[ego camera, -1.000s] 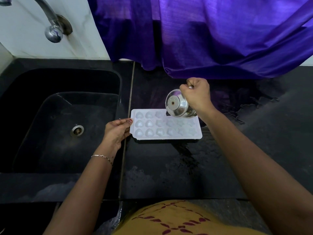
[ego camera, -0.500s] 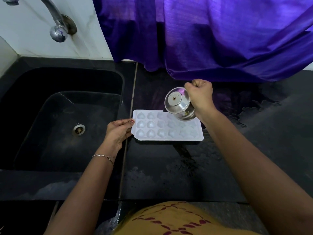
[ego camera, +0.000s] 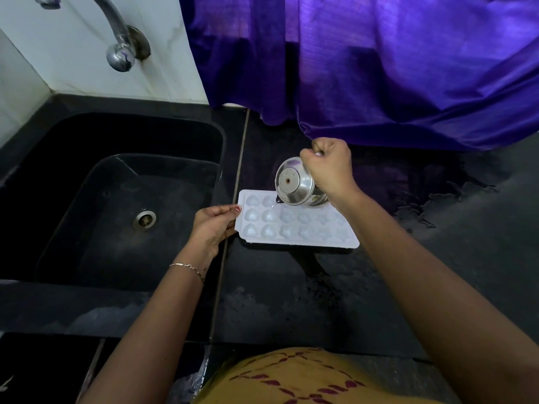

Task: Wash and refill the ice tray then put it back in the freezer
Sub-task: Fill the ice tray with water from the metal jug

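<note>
A white ice tray [ego camera: 297, 225] with heart and star moulds lies flat on the black counter [ego camera: 291, 301], just right of the sink. My left hand [ego camera: 214, 225] holds the tray's left edge, fingers curled over its rim. My right hand [ego camera: 328, 167] grips a small steel cup [ego camera: 294, 182], tipped on its side above the tray's back row with its base facing me. A thin stream of water runs from the cup's lip into the moulds near the tray's back left.
A black sink [ego camera: 116, 199] with a steel drain [ego camera: 144, 218] lies to the left, a chrome tap [ego camera: 119, 51] above it. A purple curtain [ego camera: 379, 68] hangs over the counter's back. Water is pooled on the counter at the right [ego camera: 437, 208] and in front of the tray.
The tilted cup has moved left along the tray's back row, from its right half toward the left moulds. My left hand has kept its hold on the tray's edge.
</note>
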